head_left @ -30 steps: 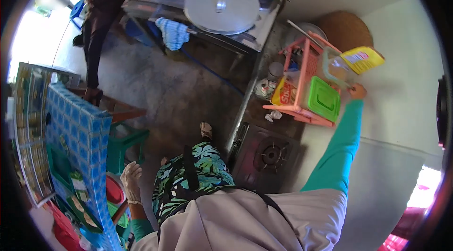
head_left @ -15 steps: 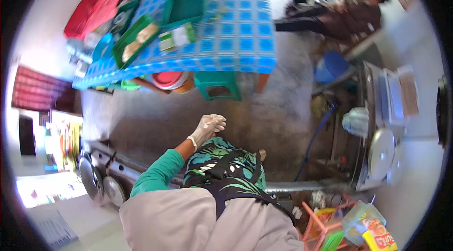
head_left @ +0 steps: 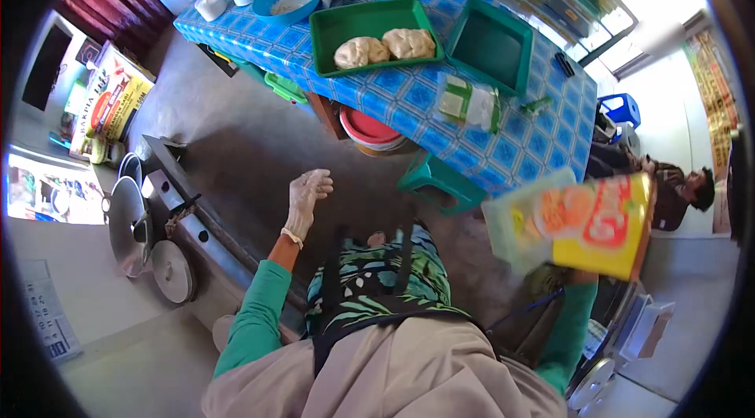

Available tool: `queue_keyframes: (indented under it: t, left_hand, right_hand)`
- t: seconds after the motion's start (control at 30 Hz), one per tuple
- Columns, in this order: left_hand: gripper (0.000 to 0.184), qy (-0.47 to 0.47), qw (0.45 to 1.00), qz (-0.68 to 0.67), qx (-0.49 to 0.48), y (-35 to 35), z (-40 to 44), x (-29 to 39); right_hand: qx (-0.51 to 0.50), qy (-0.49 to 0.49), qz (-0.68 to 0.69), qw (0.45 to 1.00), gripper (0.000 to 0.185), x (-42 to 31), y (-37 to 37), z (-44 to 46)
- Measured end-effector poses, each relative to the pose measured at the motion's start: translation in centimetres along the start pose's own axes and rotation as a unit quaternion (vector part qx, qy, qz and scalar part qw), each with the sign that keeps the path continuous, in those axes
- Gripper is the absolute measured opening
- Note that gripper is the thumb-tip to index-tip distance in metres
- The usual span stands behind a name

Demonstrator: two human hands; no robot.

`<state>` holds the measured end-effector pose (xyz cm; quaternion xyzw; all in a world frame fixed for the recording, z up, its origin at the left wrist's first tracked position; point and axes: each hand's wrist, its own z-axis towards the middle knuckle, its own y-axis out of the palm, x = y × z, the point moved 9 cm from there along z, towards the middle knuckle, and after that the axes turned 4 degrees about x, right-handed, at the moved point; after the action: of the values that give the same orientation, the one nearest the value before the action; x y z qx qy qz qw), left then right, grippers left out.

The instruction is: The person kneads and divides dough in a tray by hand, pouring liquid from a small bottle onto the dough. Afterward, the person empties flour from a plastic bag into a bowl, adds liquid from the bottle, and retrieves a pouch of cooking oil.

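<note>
My left hand [head_left: 309, 196], in a thin whitish glove with a band at the wrist, hangs over the floor in front of the stove. Its fingers are loosely bent and apart, and nothing shows in them. On the right, a yellow printed packet [head_left: 602, 225] with translucent plastic around its left part is raised at the end of my right arm, slightly blurred. Only the wrist of my right hand [head_left: 582, 276] shows below the packet; its fingers are hidden behind it. The packet is between me and the right end of the table [head_left: 409, 115].
On the blue-checked table are a green tray [head_left: 370, 21] with two dough lumps [head_left: 385, 47], another green tray [head_left: 491, 44], a blue bowl [head_left: 287, 0] and a small packet [head_left: 469, 103]. A green stool [head_left: 444, 182] stands below. Pans [head_left: 130, 221] hang left. A person [head_left: 672, 190] sits right.
The yellow packet has come up from the low clutter at the lower right, carried by my right hand. My view has turned right, and my left hand appears further left.
</note>
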<state>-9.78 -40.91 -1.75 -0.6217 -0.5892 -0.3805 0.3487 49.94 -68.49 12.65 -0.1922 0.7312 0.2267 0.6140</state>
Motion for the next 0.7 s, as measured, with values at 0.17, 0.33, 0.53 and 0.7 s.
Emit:
queue_keyframes:
  t: [0.17,0.33,0.53,0.7]
  left_hand:
    - [0.029,0.068,0.995,-0.066,0.011,-1.8,6.0,5.1]
    - [0.029,0.076,0.992,-0.082,0.056,-8.7,12.8,7.4]
    - [0.03,0.055,0.97,-0.11,0.209,-18.5,16.5,10.3]
    - [0.033,0.019,0.95,-0.11,0.291,-21.0,16.8,12.1]
  right_hand:
    - [-0.09,0.016,0.011,0.996,0.022,-1.2,17.3,12.9]
    - [-0.154,0.006,-0.032,0.987,0.02,-1.4,33.4,24.2]
    - [-0.089,0.032,-0.01,0.995,0.021,2.2,50.0,35.2]
    - [-0.095,-0.47,-0.428,0.766,0.045,4.6,60.1,41.5]
